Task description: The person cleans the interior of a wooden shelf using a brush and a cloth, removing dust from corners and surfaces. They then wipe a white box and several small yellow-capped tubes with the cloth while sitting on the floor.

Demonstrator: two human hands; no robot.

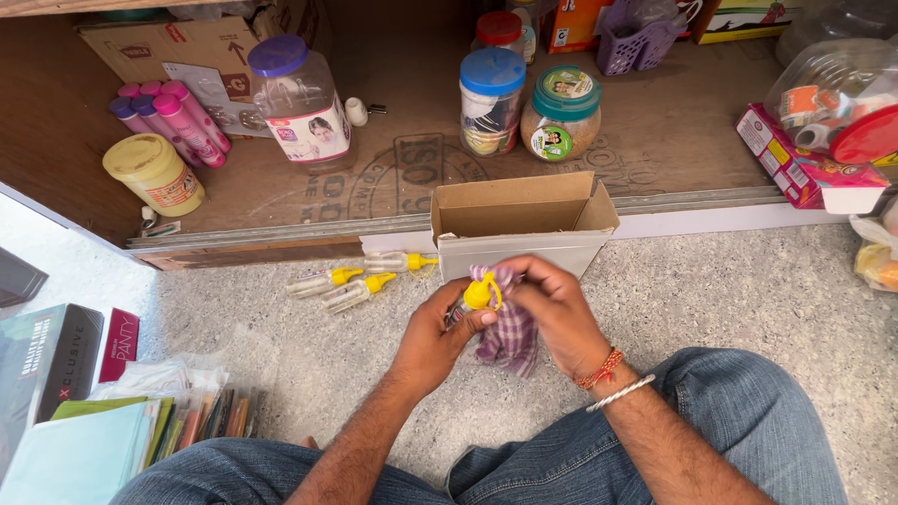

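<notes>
Speckled floor [748, 290], open cardboard box [520, 220] (inside hidden), yellow-capped bottle [479, 297] in both hands.

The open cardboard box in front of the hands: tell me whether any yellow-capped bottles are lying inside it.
Cannot tell: the cardboard box shows only its flaps, its inside hidden, while three yellow-capped bottles lie on the floor beside it.

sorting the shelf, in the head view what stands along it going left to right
yellow tub → pink and purple tubes → purple-lidded jar → blue-lidded jar → green-lidded jar → lilac basket
</notes>
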